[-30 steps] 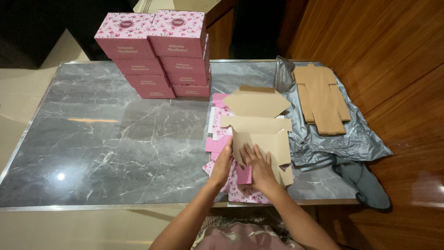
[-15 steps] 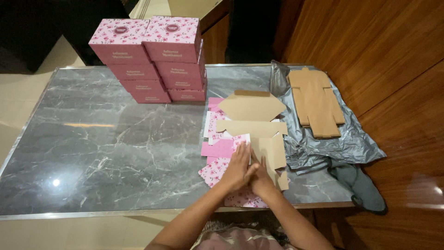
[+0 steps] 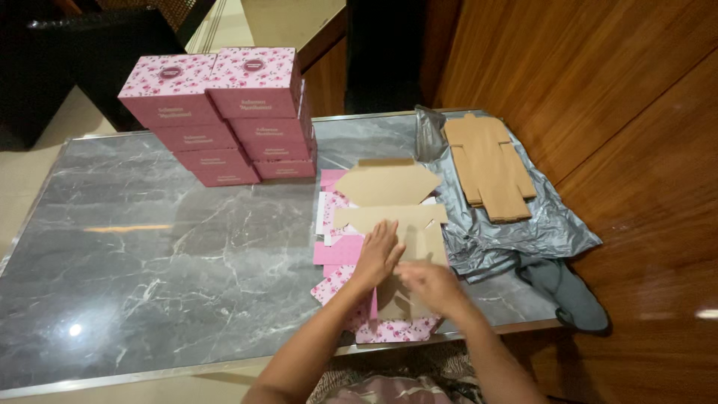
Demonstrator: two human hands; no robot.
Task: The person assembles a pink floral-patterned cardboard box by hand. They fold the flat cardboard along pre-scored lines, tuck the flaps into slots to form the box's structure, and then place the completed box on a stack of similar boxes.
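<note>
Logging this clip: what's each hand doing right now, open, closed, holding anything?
Left hand: open, fingers flat on the brown cardboard blank.
Right hand: blurred; on the same blank, grip cannot be told.

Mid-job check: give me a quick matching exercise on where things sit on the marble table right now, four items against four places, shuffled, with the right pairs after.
Things:
1. pink floral boxes
2. flat brown blanks
3. left hand
4. dark grey cloth

Places:
A. on the crinkled silver bag, far right
B. pressing on the unfolded box sheet at the near edge
C. stacked at the far left of the table
D. at the near right corner, beside the bag

Pairs: 1-C, 2-A, 3-B, 4-D
</note>
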